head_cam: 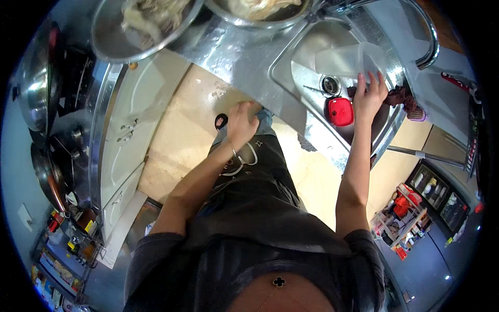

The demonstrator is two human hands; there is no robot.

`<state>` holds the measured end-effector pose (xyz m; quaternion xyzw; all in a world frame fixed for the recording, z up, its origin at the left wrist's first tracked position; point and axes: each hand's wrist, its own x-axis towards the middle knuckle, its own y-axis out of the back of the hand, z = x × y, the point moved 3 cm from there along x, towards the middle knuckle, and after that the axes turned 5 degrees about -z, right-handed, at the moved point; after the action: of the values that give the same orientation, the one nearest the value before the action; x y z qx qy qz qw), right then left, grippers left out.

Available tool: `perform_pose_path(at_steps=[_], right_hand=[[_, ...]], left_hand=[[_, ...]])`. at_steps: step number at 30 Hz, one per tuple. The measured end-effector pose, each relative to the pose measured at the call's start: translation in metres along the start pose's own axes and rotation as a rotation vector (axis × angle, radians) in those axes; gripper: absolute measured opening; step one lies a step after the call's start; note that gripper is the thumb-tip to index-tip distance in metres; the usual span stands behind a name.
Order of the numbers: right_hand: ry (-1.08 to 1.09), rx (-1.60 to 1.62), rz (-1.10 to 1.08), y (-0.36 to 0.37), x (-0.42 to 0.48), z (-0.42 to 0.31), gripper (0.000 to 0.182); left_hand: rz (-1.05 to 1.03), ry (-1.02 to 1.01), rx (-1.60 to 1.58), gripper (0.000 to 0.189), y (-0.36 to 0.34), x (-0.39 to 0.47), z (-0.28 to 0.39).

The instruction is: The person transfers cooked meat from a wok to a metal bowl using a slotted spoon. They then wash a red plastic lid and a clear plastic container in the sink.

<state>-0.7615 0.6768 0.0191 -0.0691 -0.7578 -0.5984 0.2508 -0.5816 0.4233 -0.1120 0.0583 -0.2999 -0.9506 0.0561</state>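
Note:
My right hand reaches over the sink, its fingertips at the rim of a translucent plastic container lying tilted in the basin; whether they grip it I cannot tell. Below the container are the metal drain and a red plastic lid or dish. A dark brown cloth lies beside my wrist, across the sink's edge. My left hand hangs over the floor in front of my apron, holding nothing, fingers slightly bent.
Two metal bowls, one at the left and one nearer the sink, hold what looks like raw poultry. A curved faucet rises at the right. White cabinets and a stove with a wok stand at the left. A shelf is lower right.

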Motion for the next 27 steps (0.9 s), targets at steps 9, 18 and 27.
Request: perform_pose_path(at_steps=[9,18,27], right_hand=[[-0.103,0.298,-0.433,0.061,-0.152,-0.113,0.023],[-0.092,0.646,-1.041,-0.013,-0.251,-0.143,0.015],[0.277,0.663,-0.659,-0.231,-0.246,-0.178,0.023]], left_hand=[[0.13,0.011,-0.304,0.05,-0.121,0.009,-0.038],[0.219,0.169,-0.533,0.041,-0.099,-0.002,-0.099],[0.671,0.296,-0.072,0.05,0.051,-0.181,-0.224]])
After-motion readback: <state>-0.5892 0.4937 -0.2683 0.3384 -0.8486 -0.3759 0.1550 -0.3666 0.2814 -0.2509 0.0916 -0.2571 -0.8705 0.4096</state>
